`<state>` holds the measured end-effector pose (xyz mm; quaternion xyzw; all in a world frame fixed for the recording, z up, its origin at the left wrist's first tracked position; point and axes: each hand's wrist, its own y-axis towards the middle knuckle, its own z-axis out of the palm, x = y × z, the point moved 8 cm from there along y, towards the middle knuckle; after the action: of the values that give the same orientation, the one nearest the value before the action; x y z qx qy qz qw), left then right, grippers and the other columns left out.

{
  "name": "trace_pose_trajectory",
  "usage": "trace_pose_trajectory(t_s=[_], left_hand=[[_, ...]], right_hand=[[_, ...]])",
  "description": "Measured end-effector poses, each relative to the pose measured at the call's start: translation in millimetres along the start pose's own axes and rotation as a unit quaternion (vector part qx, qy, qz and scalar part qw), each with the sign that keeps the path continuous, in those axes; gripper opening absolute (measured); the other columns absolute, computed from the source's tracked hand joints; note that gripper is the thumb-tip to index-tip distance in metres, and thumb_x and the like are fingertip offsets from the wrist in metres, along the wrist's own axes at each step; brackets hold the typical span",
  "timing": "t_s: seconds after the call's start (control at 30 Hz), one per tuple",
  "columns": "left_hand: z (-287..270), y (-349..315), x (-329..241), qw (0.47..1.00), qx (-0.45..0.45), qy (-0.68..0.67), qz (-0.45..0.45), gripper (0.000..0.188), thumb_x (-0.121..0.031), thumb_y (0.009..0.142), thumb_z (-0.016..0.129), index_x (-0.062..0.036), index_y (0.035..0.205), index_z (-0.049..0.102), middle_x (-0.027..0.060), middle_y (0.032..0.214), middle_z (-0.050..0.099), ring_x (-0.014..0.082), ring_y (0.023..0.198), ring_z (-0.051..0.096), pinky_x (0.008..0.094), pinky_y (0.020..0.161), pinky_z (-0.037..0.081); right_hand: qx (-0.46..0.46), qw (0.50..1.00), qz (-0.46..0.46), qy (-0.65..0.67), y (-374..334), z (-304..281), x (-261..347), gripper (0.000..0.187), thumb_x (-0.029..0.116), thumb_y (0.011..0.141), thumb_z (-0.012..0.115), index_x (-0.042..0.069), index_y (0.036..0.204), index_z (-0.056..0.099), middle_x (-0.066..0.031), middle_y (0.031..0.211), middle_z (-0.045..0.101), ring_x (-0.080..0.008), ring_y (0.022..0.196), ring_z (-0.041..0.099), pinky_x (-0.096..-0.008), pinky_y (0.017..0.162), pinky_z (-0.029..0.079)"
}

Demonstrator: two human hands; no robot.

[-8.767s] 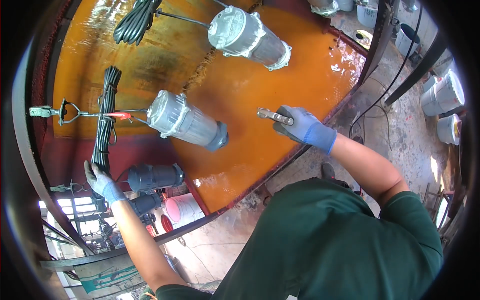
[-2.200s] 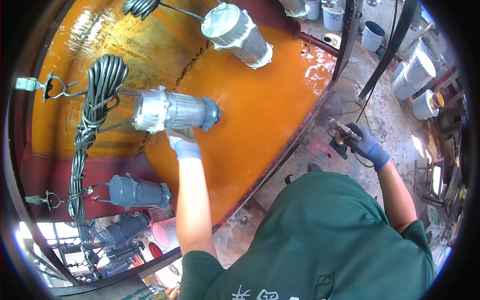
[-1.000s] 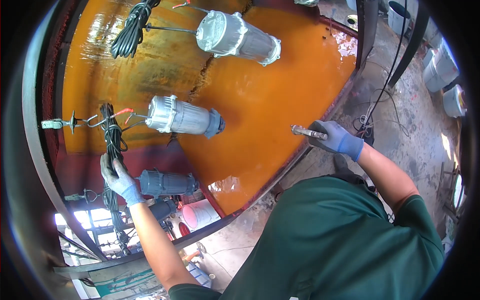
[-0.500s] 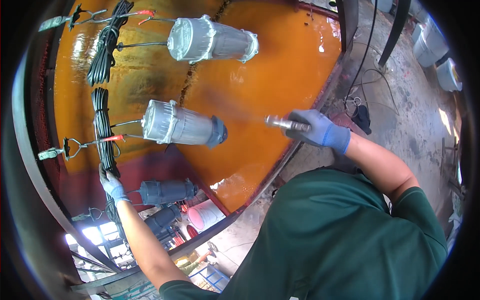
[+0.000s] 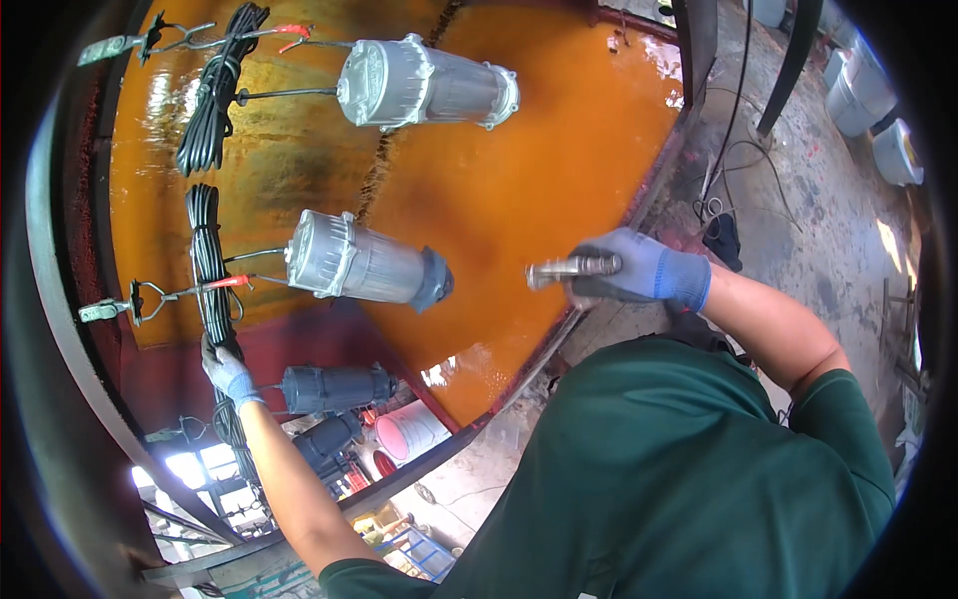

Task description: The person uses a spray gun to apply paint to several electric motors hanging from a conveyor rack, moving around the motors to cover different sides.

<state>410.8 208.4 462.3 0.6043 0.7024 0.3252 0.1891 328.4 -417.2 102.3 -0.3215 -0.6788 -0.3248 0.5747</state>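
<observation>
My right hand [image 5: 639, 268], in a blue-grey glove, is wrapped round a metal spray gun [image 5: 571, 268], its nozzle pointing left. Some way off in that direction hangs a silver pump [image 5: 359, 258], tilted, its right end dark blue-grey. A black cable coil [image 5: 208, 262] hangs beside this pump, with a red-tipped hook [image 5: 230, 283] across it. The gloved fingers of my left hand [image 5: 228, 369] are closed on the coil's lower end. Farther up hangs a second silver pump [image 5: 427, 82], with its own cable bundle [image 5: 212, 100].
Behind the pumps stands a wet orange-brown panel [image 5: 499, 170] with a dark frame. Dark pumps [image 5: 334, 386] hang lower left, near a white bucket [image 5: 411, 429] with a pink inside. Hoses [image 5: 743, 150] cross the concrete floor at right; pale buckets [image 5: 860, 95] stand beyond.
My right hand and the spray gun have shifted slightly right and down. The nearer pump has swung a little lower. My left hand stays on the cable coil.
</observation>
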Motion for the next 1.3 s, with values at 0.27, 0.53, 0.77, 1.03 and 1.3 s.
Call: trace_pose_trajectory(t_s=[0.27, 0.53, 0.77, 1.03, 1.3], left_hand=[[-25, -31, -47, 0.999, -0.021, 0.024, 0.013, 0.050, -0.024, 0.103, 0.053, -0.0067, 0.150, 0.057, 0.0277, 0.127, 0.059, 0.0443, 0.116, 0.061, 0.0518, 0.102, 0.048], [-34, -46, -79, 0.996, -0.042, 0.080, 0.004, 0.052, -0.034, 0.108, 0.055, -0.0083, 0.153, 0.055, 0.0302, 0.126, 0.059, 0.0454, 0.111, 0.062, 0.0524, 0.096, 0.050], [-39, -48, -101, 0.993, -0.045, 0.104, 0.010, 0.052, -0.032, 0.106, 0.059, -0.0071, 0.151, 0.057, 0.0280, 0.134, 0.061, 0.0446, 0.122, 0.061, 0.0520, 0.103, 0.049], [-52, -52, -123, 0.994, -0.020, 0.110, 0.009, 0.054, -0.037, 0.105, 0.060, -0.0068, 0.150, 0.057, 0.0271, 0.130, 0.063, 0.0450, 0.116, 0.063, 0.0520, 0.097, 0.051], [-67, -57, -135, 0.994, -0.013, 0.105, 0.026, 0.058, -0.043, 0.105, 0.060, -0.0063, 0.150, 0.056, 0.0297, 0.125, 0.063, 0.0472, 0.115, 0.063, 0.0534, 0.096, 0.051]], right_hand=[[-0.009, 1.000, 0.014, 0.003, 20, 11, 10, 0.022, 0.027, 0.094, 0.074, 0.006, 0.098, 0.068, -0.0148, 0.086, 0.074, -0.0299, 0.081, 0.073, -0.0385, 0.076, 0.056], [-0.017, 1.000, 0.011, -0.009, 30, 16, 20, 0.022, 0.025, 0.095, 0.074, 0.004, 0.096, 0.068, -0.0128, 0.085, 0.074, -0.0211, 0.080, 0.073, -0.0354, 0.075, 0.056], [-0.008, 1.000, -0.005, -0.029, 29, 19, 25, 0.022, 0.026, 0.094, 0.077, 0.005, 0.095, 0.068, -0.0123, 0.082, 0.072, -0.0237, 0.075, 0.070, -0.0366, 0.072, 0.053], [-0.003, 0.996, -0.066, 0.059, 14, 16, 50, 0.025, 0.019, 0.095, 0.078, 0.004, 0.113, 0.071, -0.0116, 0.087, 0.075, -0.0188, 0.078, 0.072, -0.0337, 0.073, 0.056], [-0.200, 0.977, 0.001, 0.074, 29, -12, 82, 0.024, 0.021, 0.097, 0.077, 0.002, 0.103, 0.064, -0.0112, 0.084, 0.070, -0.0149, 0.081, 0.070, -0.0330, 0.073, 0.055]])
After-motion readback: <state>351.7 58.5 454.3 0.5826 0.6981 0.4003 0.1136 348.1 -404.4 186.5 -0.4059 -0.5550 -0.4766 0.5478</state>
